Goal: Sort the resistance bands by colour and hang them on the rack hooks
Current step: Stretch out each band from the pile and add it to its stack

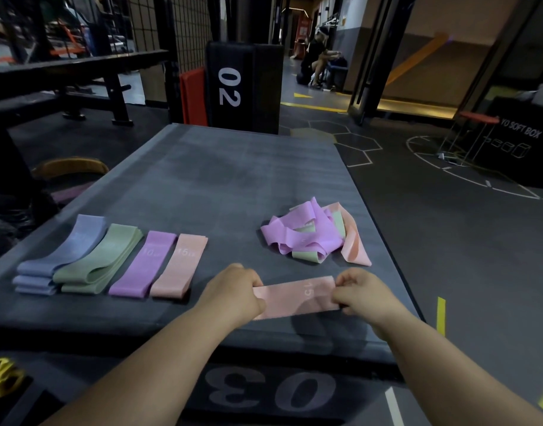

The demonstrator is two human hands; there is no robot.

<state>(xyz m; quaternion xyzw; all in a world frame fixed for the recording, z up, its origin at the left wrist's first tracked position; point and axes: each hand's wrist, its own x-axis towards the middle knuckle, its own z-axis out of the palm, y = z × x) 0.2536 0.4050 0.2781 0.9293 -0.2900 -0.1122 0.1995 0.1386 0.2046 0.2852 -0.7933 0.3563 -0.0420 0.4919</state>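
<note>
A pink band marked 15 is stretched flat between my hands near the front edge of the dark soft box. My left hand pinches its left end and my right hand pinches its right end. To the left lie sorted flat stacks: blue bands, green bands, a purple band and a pink band. A tangled heap of purple, green and pink bands sits behind my right hand.
A black box marked 02 stands behind the soft box, next to a red pad. A bench and wire grid are at the back left. A black plyo box stands at the right. A person sits far back.
</note>
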